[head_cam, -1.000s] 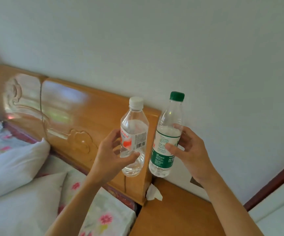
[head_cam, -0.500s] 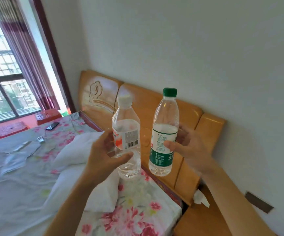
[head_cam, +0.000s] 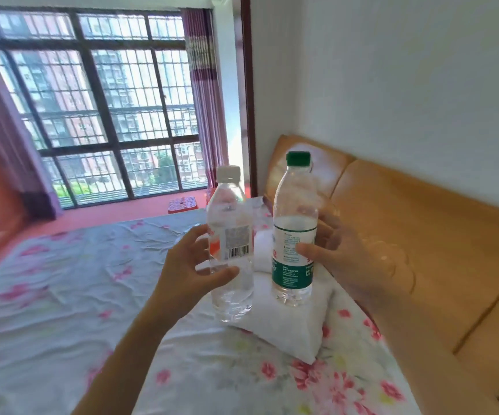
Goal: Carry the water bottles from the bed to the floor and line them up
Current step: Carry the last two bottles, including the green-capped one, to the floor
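Clear bottles stay gripped upright, white-capped bottle [head_cam: 231, 244] in left hand [head_cam: 188, 274], green-capped bottle [head_cam: 294, 232] in right hand [head_cam: 344, 259]; the person has swung from headboard [head_cam: 406, 220] to window [head_cam: 107, 115], probably toward the blurry floor [head_cam: 107, 215].

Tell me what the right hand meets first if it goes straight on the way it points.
Probably the white-capped bottle in the left hand: the right hand points up and leftward, and the green-capped bottle it holds sits just beside that one. Depth is unclear, so it might pass behind.
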